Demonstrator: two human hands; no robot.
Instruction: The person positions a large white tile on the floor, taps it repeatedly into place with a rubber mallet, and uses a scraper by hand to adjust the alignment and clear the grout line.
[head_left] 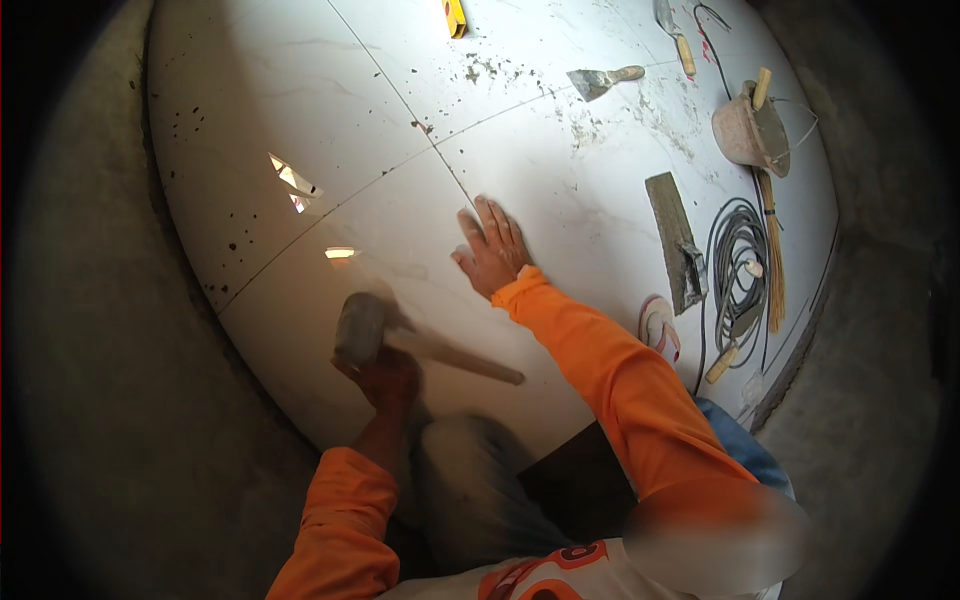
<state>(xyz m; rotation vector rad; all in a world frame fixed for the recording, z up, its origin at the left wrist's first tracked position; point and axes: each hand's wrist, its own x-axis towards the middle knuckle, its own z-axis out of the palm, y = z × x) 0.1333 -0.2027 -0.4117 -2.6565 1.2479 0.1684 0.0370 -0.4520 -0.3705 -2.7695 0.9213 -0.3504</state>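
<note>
The mallet (360, 330) is over the near-left floor tile (435, 285), your left grip (388, 380) closed on it beside the head — likely a tapping-down step — and the next move would call for a level blow clear of your right hand (492, 252), spread open farther right.

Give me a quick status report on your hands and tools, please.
Left hand gripping mallet. Right hand spread on white tiles, at a joint. Dark crumbs scattered across the tiles.
</note>
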